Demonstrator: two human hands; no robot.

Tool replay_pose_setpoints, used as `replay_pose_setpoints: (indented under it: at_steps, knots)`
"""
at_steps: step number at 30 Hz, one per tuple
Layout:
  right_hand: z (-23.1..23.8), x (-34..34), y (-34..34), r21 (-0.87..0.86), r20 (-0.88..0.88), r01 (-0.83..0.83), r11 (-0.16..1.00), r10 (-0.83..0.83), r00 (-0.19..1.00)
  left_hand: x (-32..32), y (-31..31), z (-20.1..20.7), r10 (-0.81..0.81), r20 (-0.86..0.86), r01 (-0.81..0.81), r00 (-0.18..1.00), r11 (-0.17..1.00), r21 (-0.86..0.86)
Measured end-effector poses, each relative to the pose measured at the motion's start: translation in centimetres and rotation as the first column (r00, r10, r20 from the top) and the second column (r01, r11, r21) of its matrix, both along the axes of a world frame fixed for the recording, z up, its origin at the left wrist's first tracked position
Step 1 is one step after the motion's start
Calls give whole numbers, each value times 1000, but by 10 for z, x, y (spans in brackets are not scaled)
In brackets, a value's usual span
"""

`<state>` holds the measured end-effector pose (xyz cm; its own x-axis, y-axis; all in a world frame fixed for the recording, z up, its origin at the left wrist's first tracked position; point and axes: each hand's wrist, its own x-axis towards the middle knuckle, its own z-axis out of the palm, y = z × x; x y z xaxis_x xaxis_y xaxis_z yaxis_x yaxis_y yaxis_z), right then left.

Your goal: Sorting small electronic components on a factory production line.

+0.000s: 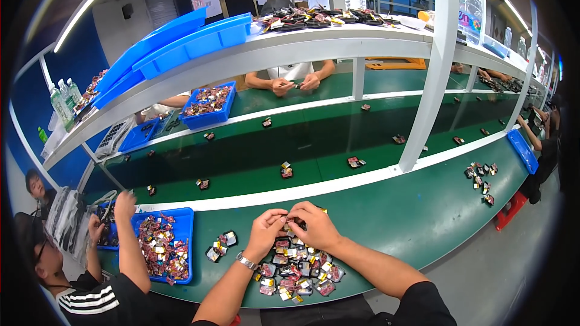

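Green and smooth, the long table (386,247) runs across a busy work room. Past a white rail (272,194) lies a dark green belt (362,139) with little pieces dotted along it. On the left, close to another person's arm (134,253), sits a blue tray (191,247) full of red, white and yellow bits.

Right in front of the person is a big pile (296,270) of small flat pieces, black and clear with red and yellow parts. Both hands meet just over the far side of this pile. The left hand (266,233), with a silver watch (246,261) on its wrist, and the right hand (317,226) have their fingertips close together. They seem to be pinching one small piece (291,222) between them, but the fingers hide most of it, so I cannot tell which finger presses where.

A few more pieces (222,246) lie between the tray and the pile, near the left wrist. Another bunch (481,182) is well apart, far to the right.

I think the step in hand is working on one piece with both hands. The next move seems to call for a light, steady pinch, without bumping the pile below.
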<state>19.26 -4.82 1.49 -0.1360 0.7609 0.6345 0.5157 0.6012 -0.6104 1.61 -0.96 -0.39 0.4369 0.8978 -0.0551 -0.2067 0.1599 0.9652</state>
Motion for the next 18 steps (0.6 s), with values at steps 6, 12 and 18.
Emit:
replay_pose_setpoints:
  at_steps: [6, 12, 18]
  knots:
    - [-8, -4, 3, -229, -260, -48, 972, -13, 966, 2, -1, -4, 55, -146, -40, 988, 994, 105]
    - [-2, -2, 1, -171, -213, 2, 985, -39, 976, 3, -1, -2, -1, -48, 11, 999, 979, 202]
    - [2, -4, -1, -131, -236, -26, 991, -5, 972, 2, -2, -4, 25, -69, -9, 997, 974, 225]
